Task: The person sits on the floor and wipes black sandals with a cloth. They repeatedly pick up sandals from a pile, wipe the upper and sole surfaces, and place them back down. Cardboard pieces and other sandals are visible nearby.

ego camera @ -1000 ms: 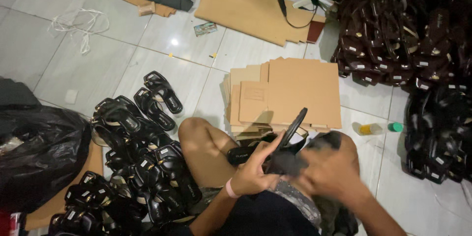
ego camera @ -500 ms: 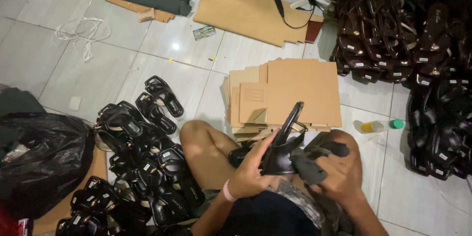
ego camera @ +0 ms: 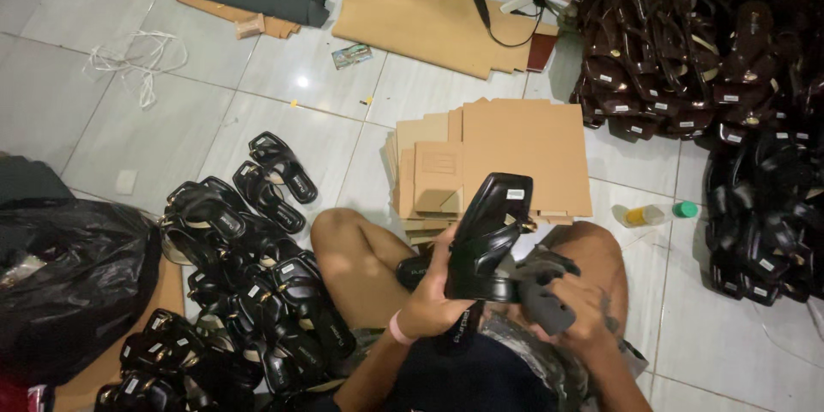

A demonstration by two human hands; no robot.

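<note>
Black square-toed sandal now stands sole-up, raised from a second ago; left hand clasps it; right hand grips grey tool.

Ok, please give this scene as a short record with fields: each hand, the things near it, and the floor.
left hand: grips a black sandal held sole up
right hand: holds a dark grey tool against the sandal
in front: stack of flat cardboard boxes
person's left: pile of black sandals, black plastic bag
person's right: heap of dark sandals, small bottle
floor: pale tiles, white string
</note>
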